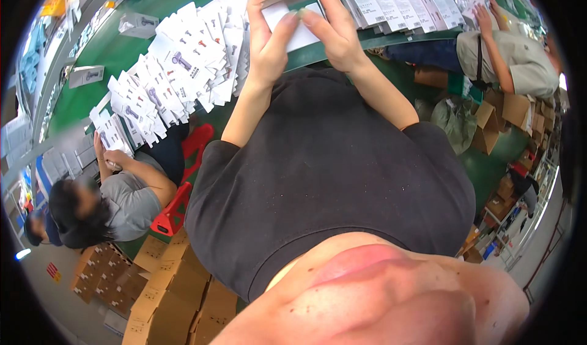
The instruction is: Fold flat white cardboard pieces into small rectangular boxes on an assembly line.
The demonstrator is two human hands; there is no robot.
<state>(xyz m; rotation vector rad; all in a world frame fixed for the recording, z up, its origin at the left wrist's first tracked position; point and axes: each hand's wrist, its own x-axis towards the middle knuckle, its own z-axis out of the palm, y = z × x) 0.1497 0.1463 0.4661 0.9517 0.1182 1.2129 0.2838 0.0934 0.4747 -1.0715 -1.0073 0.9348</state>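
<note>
A green table (153,2) was spread with a heap of flat white cartons (183,57), and a row of white packets (397,2) was lined up along its far edge. Two small grey boxes (137,24) were set apart on the green surface. A red stool (183,198) was placed beside a seated co-worker (122,204), and brown cardboard boxes (165,290) were stacked on the floor.
</note>
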